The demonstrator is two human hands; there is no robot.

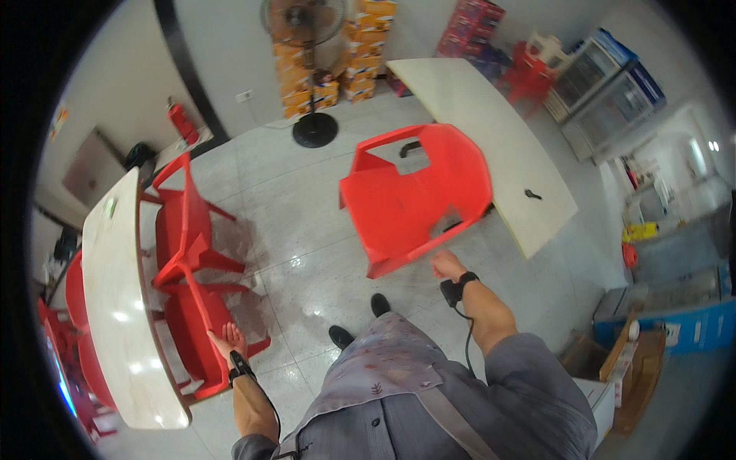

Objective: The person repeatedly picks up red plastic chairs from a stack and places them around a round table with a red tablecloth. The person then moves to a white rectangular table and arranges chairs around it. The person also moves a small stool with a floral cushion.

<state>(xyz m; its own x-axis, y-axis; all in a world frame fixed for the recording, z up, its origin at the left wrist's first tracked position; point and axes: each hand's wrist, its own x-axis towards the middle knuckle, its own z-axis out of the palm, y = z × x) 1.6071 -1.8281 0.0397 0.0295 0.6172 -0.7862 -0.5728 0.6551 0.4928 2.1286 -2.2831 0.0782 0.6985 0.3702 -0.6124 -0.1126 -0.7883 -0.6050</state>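
In front of me stands a red plastic armchair (406, 195), its backrest beside the long pale table on the right. My right hand (447, 265) is closed with nothing visible in it, just short of that chair's near armrest and apart from it. Lower left, my left hand (228, 337) hangs with its fingers loosely apart, close over another red armchair (195, 330). It holds nothing; whether it touches that chair I cannot tell. Both wrists carry black bands with cables.
A second pale table (126, 307) stands on the left, with red chairs on both sides. Another red chair (184, 222) is farther along it. On the right table (491, 130) lies a small black object (532, 194). A standing fan (315, 129), stacked boxes and a fire extinguisher (182, 120) line the far wall.
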